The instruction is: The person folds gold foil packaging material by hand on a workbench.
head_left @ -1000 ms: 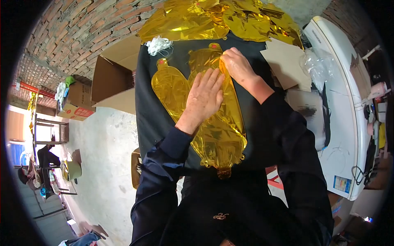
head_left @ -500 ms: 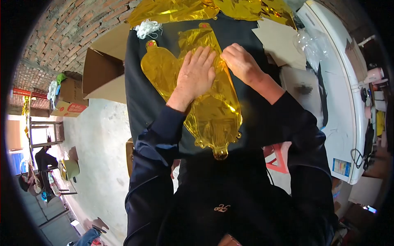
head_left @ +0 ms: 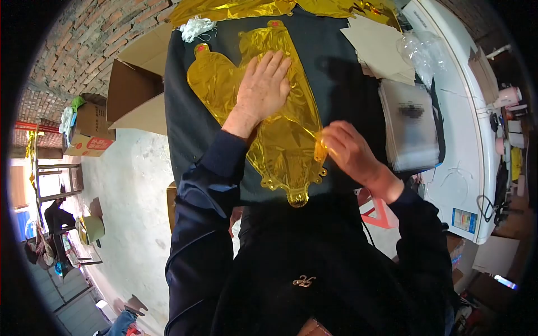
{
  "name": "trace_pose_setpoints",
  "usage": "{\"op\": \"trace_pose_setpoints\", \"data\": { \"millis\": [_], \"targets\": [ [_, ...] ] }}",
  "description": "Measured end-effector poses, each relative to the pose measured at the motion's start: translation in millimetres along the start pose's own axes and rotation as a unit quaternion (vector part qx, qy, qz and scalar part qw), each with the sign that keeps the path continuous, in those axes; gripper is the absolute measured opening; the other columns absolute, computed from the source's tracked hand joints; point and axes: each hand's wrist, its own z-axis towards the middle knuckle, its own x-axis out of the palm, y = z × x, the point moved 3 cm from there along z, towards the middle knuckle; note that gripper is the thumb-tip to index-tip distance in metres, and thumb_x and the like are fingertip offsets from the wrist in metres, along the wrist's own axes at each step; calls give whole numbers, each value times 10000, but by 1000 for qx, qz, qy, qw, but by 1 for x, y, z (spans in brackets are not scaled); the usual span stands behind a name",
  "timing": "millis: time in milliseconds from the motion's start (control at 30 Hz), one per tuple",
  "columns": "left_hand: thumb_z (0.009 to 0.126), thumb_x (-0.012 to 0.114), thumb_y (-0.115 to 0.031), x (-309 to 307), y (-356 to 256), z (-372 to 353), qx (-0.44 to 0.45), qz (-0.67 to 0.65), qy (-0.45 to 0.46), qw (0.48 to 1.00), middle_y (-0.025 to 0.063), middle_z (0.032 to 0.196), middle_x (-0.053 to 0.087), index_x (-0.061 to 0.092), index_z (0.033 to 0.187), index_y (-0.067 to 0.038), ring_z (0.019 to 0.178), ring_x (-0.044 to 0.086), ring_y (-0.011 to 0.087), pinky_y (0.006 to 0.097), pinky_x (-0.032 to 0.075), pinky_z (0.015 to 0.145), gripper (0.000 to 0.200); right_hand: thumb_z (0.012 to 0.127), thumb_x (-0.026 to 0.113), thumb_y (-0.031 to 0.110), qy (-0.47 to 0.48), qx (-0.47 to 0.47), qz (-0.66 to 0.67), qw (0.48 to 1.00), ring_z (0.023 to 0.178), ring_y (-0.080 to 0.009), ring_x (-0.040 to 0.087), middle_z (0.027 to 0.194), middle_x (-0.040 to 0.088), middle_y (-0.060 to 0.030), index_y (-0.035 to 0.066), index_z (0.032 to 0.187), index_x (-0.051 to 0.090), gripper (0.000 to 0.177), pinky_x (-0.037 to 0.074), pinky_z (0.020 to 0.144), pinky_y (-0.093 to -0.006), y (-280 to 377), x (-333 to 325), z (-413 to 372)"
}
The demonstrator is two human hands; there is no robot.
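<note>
A flat gold foil balloon (head_left: 286,140) lies on the black cloth, with rounded tabs along its near end and a red mark at its far tip. Pressed palm-down on its upper part is my left hand (head_left: 262,89), fingers stretched out. At the balloon's lower right edge, my right hand (head_left: 352,152) is closed, with its fingertips pinching the foil, which lifts and creases there. A second gold lobe (head_left: 213,73) with a red mark on its tip spreads out to the left; where it meets the first piece is hidden under my left hand.
More gold foil sheets (head_left: 235,10) cover the table's far end. White string (head_left: 196,29) lies at the far left corner. Cardboard pieces (head_left: 381,49) and a stack of clear plastic bags (head_left: 410,126) sit at right, beside a white appliance (head_left: 468,140). An open cardboard box (head_left: 137,92) stands left.
My right hand has moved down along the balloon's right edge, toward my body, still pinching foil. My left hand stays flat on the balloon. The whole view has shifted slightly.
</note>
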Motion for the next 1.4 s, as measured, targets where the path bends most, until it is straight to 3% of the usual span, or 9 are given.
{"op": "trace_pose_setpoints", "data": {
  "millis": [233, 300, 467, 600, 700, 1033, 1200, 1300, 1400],
  "targets": [
    [1053, 428, -291, -1, 0, 0, 0, -1, 2, 1000, 122, 1616, 473, 476, 1562, -116, 1520, 398, 299, 500, 271, 1268, 540, 808, 732, -39, 40, 34, 122, 991, 900, -298, 675, 925, 671, -120, -13, 975, 680, 177, 568, 795, -412, 17, -23, -7],
    [1052, 431, -292, 0, 0, 1, -2, -5, 2, 1000, 121, 1615, 475, 475, 1562, -119, 1519, 399, 299, 499, 272, 1268, 541, 869, 638, -70, -48, 34, 112, 992, 835, -338, 666, 911, 672, -138, -15, 1052, 682, 196, 559, 754, -429, 2, -18, 18],
    [1017, 479, -285, 0, -1, 1, 5, -3, -27, 1000, 137, 1573, 522, 547, 1492, -76, 1502, 424, 292, 508, 294, 1251, 524, 918, 618, -37, -191, 79, 128, 970, 1130, -406, 634, 1214, 652, -206, -8, 1312, 602, 395, 536, 964, -456, -26, 15, 97],
    [1015, 465, -292, 4, 1, 0, 3, -4, -15, 1000, 148, 1580, 513, 554, 1463, -55, 1503, 422, 306, 515, 288, 1255, 514, 960, 578, 37, -111, 106, 28, 988, 1327, -418, 531, 1397, 568, -227, -34, 1435, 481, 490, 438, 1144, -466, -55, 64, 114],
    [1056, 447, -319, 1, 1, 1, -12, 0, 35, 999, 113, 1652, 430, 503, 1535, -87, 1544, 358, 301, 497, 237, 1281, 535, 981, 550, 77, -94, 88, -43, 991, 1373, -413, 511, 1442, 555, -231, -31, 1437, 486, 473, 390, 1193, -471, -64, 70, 109],
    [1022, 501, -288, -7, 6, 1, 4, -88, -31, 996, 170, 1594, 483, 425, 1544, 3, 1496, 420, 342, 529, 298, 1243, 602, 986, 530, 75, -28, 108, -83, 990, 1464, -375, 445, 1508, 524, -216, 3, 1455, 506, 475, 315, 1248, -490, -68, 79, 105],
    [1024, 514, -199, -15, 24, 3, -101, -305, -32, 946, 276, 1621, 405, 313, 1621, -17, 1541, 334, 423, 460, 252, 1279, 656, 953, 585, 63, -13, 95, -108, 990, 1485, -360, 425, 1512, 523, -196, 28, 1417, 581, 465, 297, 1256, -507, -66, 78, 102],
    [989, 559, -125, -37, 45, -2, -108, -270, -100, 952, 267, 1609, 428, 367, 1594, -6, 1524, 376, 395, 447, 282, 1269, 646, 952, 602, 69, -9, 98, -98, 990, 1482, -372, 425, 1513, 523, -203, 61, 1426, 594, 474, 281, 1260, -514, -65, 77, 102],
    [947, 624, -92, -59, 74, -41, -241, -228, -160, 930, 226, 1537, 513, 469, 1546, -27, 1442, 481, 356, 405, 380, 1205, 622, 951, 608, 66, -8, 101, -87, 991, 1483, -375, 424, 1518, 519, -209, 84, 1438, 594, 487, 272, 1264, -516, -65, 76, 103]
  ]
}}
